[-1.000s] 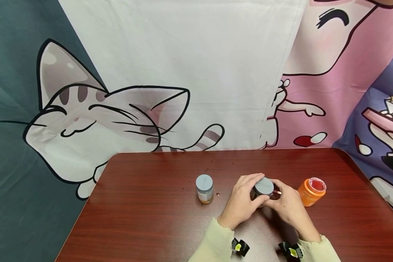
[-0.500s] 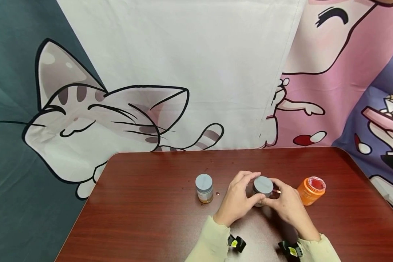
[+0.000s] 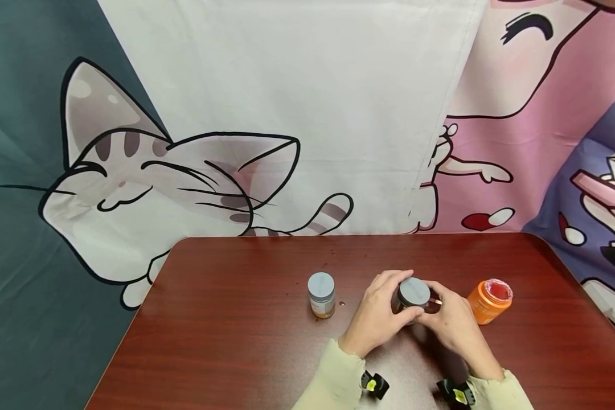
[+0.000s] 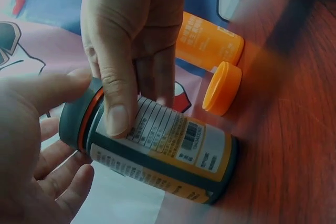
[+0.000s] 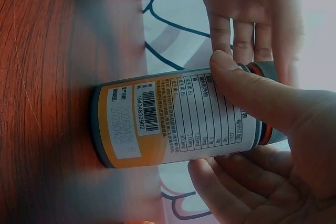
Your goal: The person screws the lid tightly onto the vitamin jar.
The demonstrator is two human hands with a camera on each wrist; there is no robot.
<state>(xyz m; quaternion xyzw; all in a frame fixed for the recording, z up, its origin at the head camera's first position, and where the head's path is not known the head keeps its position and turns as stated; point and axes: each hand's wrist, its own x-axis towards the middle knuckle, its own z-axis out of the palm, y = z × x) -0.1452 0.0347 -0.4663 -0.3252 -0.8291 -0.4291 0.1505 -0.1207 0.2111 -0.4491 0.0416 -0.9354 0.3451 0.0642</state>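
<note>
A dark green vitamin bottle (image 5: 173, 119) with a white and yellow label stands upright on the table between both hands. My left hand (image 3: 376, 312) holds its grey-green lid (image 3: 414, 292), thumb on the near side and fingers round the far side. My right hand (image 3: 451, 319) grips the bottle's body, its thumb (image 4: 116, 119) lying on the label. In the left wrist view an orange ring (image 4: 90, 116) shows at the neck, just under the lid. Right of my right hand stands an uncapped orange bottle (image 3: 487, 307), red inside its mouth. Its orange cap (image 4: 223, 88) lies close by.
A second grey-lidded bottle (image 3: 321, 295) stands left of my hands. Small dark spots (image 3: 342, 303) mark the reddish-brown table (image 3: 210, 330). Behind the table's far edge hangs a cartoon-printed cloth (image 3: 307, 114).
My left hand shifted slightly left around the lid, then came back to the right. The right hand and the bottles stayed in place.
</note>
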